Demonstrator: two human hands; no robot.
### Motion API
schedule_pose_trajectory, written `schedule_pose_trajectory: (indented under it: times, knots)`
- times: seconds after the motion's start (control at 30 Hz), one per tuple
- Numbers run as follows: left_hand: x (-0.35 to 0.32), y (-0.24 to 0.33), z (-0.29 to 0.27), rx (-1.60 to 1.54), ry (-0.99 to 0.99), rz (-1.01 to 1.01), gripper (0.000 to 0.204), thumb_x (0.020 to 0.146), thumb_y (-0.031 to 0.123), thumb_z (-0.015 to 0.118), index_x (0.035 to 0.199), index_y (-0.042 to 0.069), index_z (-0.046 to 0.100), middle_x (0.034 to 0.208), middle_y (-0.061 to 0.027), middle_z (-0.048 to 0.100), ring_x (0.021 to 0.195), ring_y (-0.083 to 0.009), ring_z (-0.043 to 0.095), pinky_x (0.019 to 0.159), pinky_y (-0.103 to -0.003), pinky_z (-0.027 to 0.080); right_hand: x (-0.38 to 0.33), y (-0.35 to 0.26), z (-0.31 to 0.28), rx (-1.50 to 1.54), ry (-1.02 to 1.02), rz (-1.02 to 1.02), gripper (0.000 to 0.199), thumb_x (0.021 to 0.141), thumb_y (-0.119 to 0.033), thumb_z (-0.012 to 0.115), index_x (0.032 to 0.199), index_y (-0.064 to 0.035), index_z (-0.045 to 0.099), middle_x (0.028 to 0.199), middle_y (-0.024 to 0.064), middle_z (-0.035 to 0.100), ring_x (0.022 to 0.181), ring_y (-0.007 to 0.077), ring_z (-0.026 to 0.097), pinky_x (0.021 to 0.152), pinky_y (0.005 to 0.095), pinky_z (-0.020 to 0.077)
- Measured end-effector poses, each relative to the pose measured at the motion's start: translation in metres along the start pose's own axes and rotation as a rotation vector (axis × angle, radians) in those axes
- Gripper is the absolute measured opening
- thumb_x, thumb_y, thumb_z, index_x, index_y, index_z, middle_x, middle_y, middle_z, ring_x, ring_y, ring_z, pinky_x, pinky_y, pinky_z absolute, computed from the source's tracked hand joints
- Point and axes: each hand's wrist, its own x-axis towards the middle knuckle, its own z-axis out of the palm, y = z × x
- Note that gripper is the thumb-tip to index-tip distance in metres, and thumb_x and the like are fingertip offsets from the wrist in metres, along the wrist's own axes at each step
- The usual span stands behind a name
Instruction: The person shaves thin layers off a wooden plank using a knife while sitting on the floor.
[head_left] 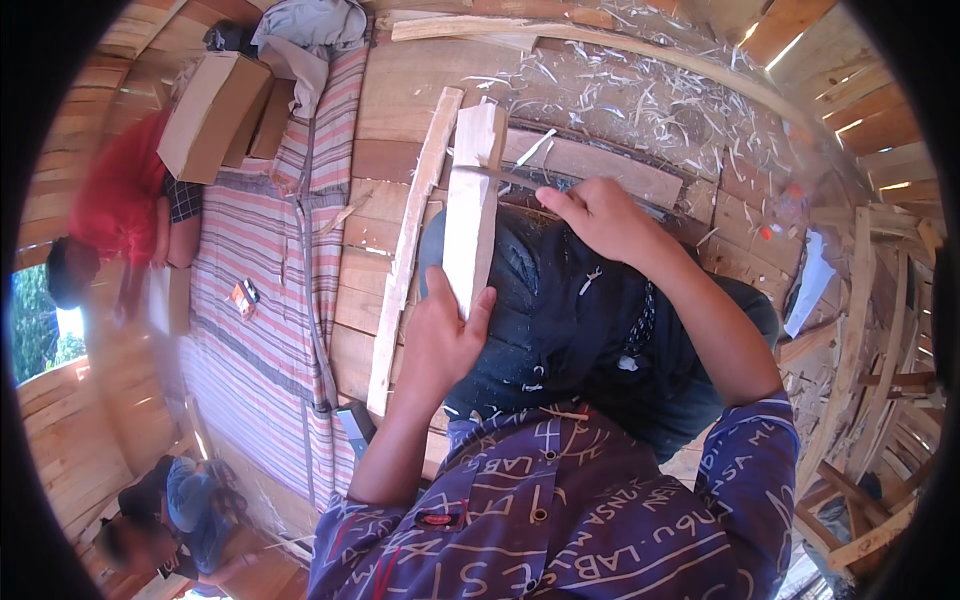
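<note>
A pale block of wood (pixel 468 235) lies lengthwise over my thigh, its far end cut and stepped. My left hand (pixel 447 325) is wrapped round the block's near end, thumb on the right side. In my right hand (pixel 600 220) is a knife (pixel 510 178), held by a handle hidden in the closed fingers. Its thin blade lies across the block, touching it just below the step. Some small white chips cling to my dark trousers (pixel 530 330).
A long wooden strip (pixel 405 270) lies left of my leg. Wood shavings (pixel 640 95) cover the boards ahead. At left are a striped mat (pixel 260 260), a cardboard box (pixel 212 115) and a person in red (pixel 115 190). Another person (pixel 170 520) sits at lower left. Wooden framing (pixel 865 400) stands at right.
</note>
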Motion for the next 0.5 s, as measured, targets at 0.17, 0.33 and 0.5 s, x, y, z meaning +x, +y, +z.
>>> schedule_pose_trajectory:
  times: [0.17, 0.33, 0.5]
  knots:
    - [0.003, 0.007, -0.002, -0.021, -0.050, -0.017, 0.048, 0.092, 0.038, 0.060, 0.097, -0.005, 0.039, 0.063, -0.0279, 0.059, 0.064, -0.0491, 0.061, 0.059, -0.053, 0.047, -0.012, 0.005, 0.011, 0.321, -0.085, 0.147, 0.071, 0.091, -0.062, 0.051, 0.060, 0.0008, 0.059, 0.049, 0.0140, 0.050, 0.047, 0.0220, 0.054, 0.054, 0.0363, 0.0461]
    - [0.002, 0.001, -0.002, 0.039, -0.037, -0.008, 0.048, 0.092, 0.039, 0.060, 0.096, -0.004, 0.039, 0.063, -0.0277, 0.059, 0.065, -0.0490, 0.061, 0.059, -0.053, 0.047, -0.013, -0.031, 0.010, -0.354, 0.264, -0.217, 0.060, 0.086, -0.060, 0.058, 0.062, -0.0051, 0.060, 0.054, 0.0130, 0.059, 0.052, 0.0311, 0.061, 0.051, 0.0401, 0.0482]
    - [0.012, 0.010, -0.005, 0.000, -0.041, 0.004, 0.048, 0.093, 0.041, 0.059, 0.097, -0.003, 0.039, 0.063, -0.0284, 0.058, 0.066, -0.0504, 0.060, 0.060, -0.055, 0.046, 0.028, 0.002, -0.007, -0.555, 0.491, -0.357, 0.054, 0.080, -0.059, 0.066, 0.063, -0.0086, 0.058, 0.055, 0.0094, 0.059, 0.050, 0.0285, 0.062, 0.048, 0.0399, 0.0496]
